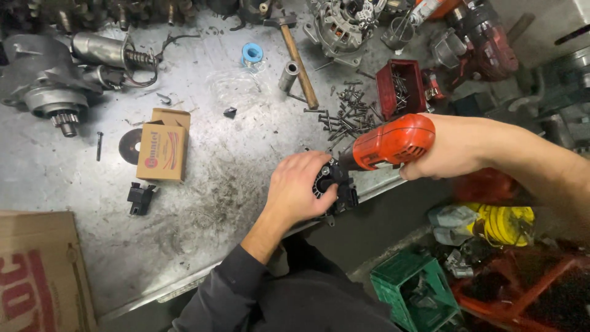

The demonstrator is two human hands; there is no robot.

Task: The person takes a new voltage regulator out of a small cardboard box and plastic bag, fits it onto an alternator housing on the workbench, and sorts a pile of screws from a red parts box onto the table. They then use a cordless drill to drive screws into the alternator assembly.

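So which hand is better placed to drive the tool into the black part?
Probably the right hand: it already grips the red power drill, aimed at the black part. The left hand steadies that part.

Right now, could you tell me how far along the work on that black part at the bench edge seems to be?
Mid-step, it seems. Done: the black part is braced at the metal bench edge, with loose screws already scattered behind. In hand: the left hand grips the part while the right hand holds the orange power drill against it. What remains cannot be told.
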